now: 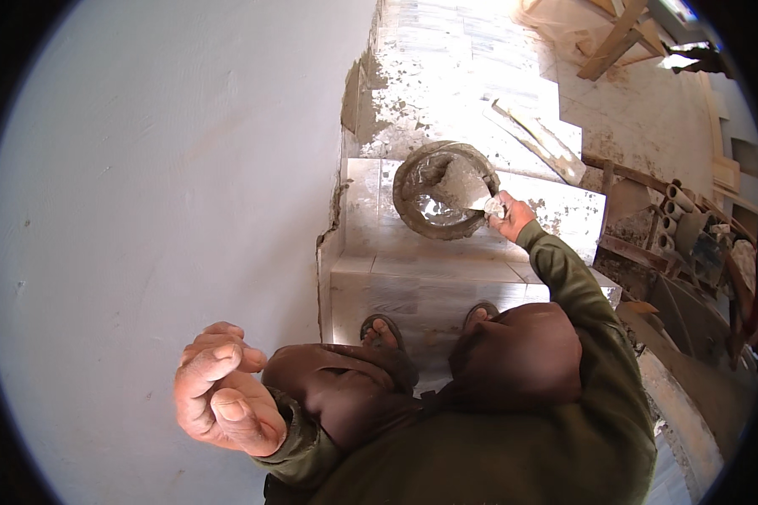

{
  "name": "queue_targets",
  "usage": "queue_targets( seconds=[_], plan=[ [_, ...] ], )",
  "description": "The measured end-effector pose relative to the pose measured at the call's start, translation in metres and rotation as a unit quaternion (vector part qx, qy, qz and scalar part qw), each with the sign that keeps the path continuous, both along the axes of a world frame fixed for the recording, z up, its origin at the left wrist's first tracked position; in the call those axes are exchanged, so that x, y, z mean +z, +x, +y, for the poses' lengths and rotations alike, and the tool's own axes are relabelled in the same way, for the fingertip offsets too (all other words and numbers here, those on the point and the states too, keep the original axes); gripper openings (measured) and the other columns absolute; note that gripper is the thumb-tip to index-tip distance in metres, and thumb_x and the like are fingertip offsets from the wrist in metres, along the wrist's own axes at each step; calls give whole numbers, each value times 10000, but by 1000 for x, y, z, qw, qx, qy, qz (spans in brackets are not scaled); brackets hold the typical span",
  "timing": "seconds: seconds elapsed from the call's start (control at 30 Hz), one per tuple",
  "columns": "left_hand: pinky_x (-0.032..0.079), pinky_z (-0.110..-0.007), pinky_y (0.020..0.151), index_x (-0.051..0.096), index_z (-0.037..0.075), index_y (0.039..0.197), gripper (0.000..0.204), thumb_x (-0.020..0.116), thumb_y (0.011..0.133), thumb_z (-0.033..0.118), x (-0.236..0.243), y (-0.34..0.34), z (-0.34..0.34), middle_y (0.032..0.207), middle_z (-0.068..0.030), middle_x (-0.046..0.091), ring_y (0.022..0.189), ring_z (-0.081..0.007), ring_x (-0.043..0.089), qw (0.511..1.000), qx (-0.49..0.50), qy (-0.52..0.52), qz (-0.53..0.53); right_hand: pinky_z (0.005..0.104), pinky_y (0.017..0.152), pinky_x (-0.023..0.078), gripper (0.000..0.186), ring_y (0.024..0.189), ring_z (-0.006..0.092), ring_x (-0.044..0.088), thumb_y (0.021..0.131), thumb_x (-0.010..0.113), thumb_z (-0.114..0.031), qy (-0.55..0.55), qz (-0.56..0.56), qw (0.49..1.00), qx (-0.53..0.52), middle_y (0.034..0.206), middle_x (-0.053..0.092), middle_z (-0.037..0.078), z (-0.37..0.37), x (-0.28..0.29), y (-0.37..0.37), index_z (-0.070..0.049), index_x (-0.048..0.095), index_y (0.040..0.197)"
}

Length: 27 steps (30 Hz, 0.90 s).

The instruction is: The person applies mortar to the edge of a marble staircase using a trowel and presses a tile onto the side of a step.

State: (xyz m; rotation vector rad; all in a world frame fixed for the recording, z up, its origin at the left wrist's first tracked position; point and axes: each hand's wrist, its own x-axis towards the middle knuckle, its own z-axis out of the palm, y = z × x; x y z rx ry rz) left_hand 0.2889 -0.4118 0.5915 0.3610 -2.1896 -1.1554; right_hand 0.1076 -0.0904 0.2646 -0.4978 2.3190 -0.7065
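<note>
On a tiled step ahead stands a round, mortar-crusted bucket (405, 165). Inside it rests the grey blade of a trowel (461, 183), among wet mortar (434, 210). My right hand (510, 217) is closed round the trowel's handle at the bucket's right rim; the palm side is hidden. At the lower left, my left hand (227, 391) is raised in front of the pale wall (160, 210). Its fingers are loosely curled, with the thumb apart, and no object shows in it. Whether it touches the wall I cannot tell.
Tiled stairs (396, 290) rise ahead along the wall, splashed with mortar. A mortar-smeared wooden board (537, 139) lies beyond the bucket. Right of the stairs' open edge are several stacked pipes (672, 210) and timber. My sandalled feet (382, 333) are on the step below the bucket.
</note>
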Motion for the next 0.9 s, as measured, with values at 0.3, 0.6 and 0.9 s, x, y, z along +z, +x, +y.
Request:
queue_targets(
  seconds=[0.3,0.6,0.9],
  plan=[
    [418,-367,683,554,19,1011,344,411,906,314,2,0,-2,662,-46,511,583,-122,437,999,-39,22,30,460,643,469,360,731,371,599,771,567,-282,60,29,965,255,729,610,174,-107,64,-24,-125,467,1079],
    [402,-361,692,549,41,1027,389,314,931,336,5,11,-2,634,-23,466,581,-114,397,997,-42,45,48,464,674,470,354,776,381,588,762,574,-286,75,55,924,370,790,604,192,-180,4,-4,-63,498,1026],
    [386,-367,722,537,32,1038,394,293,935,324,3,17,-11,642,-26,455,602,-119,404,996,-46,54,51,402,779,492,321,944,325,598,749,584,-274,165,-20,939,302,1007,611,177,-215,-8,42,-58,616,984]
  ],
)
